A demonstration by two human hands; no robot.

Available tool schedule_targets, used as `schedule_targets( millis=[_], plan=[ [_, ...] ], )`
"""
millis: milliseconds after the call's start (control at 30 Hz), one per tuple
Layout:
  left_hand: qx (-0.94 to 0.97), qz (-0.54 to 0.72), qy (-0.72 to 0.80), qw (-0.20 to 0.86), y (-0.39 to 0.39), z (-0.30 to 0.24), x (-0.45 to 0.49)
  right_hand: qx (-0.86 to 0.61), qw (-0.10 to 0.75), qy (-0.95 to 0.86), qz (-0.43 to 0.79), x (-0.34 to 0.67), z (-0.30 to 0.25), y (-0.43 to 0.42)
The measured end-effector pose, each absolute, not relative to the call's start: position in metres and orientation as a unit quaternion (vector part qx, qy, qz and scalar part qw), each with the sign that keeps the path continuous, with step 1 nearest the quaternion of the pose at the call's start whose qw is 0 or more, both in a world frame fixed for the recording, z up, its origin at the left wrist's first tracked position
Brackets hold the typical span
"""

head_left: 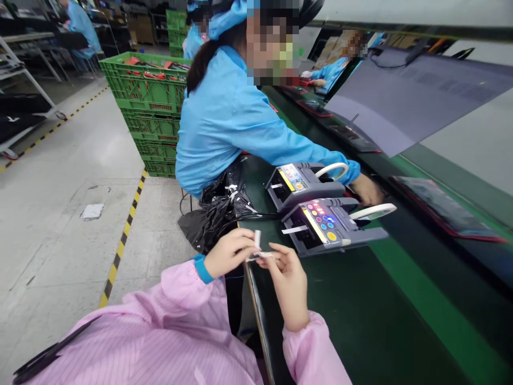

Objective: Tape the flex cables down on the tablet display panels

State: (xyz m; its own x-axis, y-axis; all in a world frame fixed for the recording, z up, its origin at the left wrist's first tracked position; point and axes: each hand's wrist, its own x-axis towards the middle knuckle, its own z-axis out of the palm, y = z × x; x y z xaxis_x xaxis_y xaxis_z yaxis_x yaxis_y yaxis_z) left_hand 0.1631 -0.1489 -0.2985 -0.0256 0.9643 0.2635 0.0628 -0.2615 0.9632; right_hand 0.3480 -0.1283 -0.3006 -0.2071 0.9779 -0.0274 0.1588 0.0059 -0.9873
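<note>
A: What were the fingers doing?

B: The left hand (228, 252) had thumb and fingertips pinched together on a short strip of white tape (257, 245); the right hand (285, 278) pinched its lower end, fingers closed on it, both just above the near edge of the green conveyor belt (360, 310).

A: And around them?

B: The nearer tape dispenser (331, 224) sat just beyond, another strip poking from its slot. A second dispenser (304, 184) stood behind it, beside a co-worker's sleeve (280, 144).

A: Any risk?

B: I'd judge the strip could fold and stick to itself or to a fingertip, since both ends were gripped so close.
</note>
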Motion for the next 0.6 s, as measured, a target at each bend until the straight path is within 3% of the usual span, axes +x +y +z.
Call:
schedule_targets(
  millis=[100, 167, 267, 333, 500, 600],
  plan=[
    [0.51, 0.553, 0.547, 0.366, -0.148, -0.313, 0.133, -0.496, 0.45, -0.545, 0.504, 0.347, -0.289, -0.125],
    [0.434, 0.554, 0.549, 0.451, -0.152, -0.319, 0.123, -0.487, 0.446, -0.564, 0.496, 0.34, -0.283, -0.128],
    [0.355, 0.513, 0.428, 0.654, -0.165, -0.322, 0.128, -0.43, 0.358, -0.667, 0.493, 0.319, -0.281, -0.137],
    [0.372, 0.482, 0.398, 0.686, -0.171, -0.323, 0.137, -0.387, 0.309, -0.745, 0.447, 0.305, -0.285, -0.143],
    [0.453, 0.47, 0.623, 0.431, -0.147, -0.328, 0.108, -0.374, 0.262, -0.839, 0.296, 0.294, -0.303, -0.148],
    [0.448, 0.488, 0.669, 0.337, -0.103, -0.316, 0.07, -0.414, 0.23, -0.838, 0.271, 0.301, -0.308, -0.152]
  ],
)
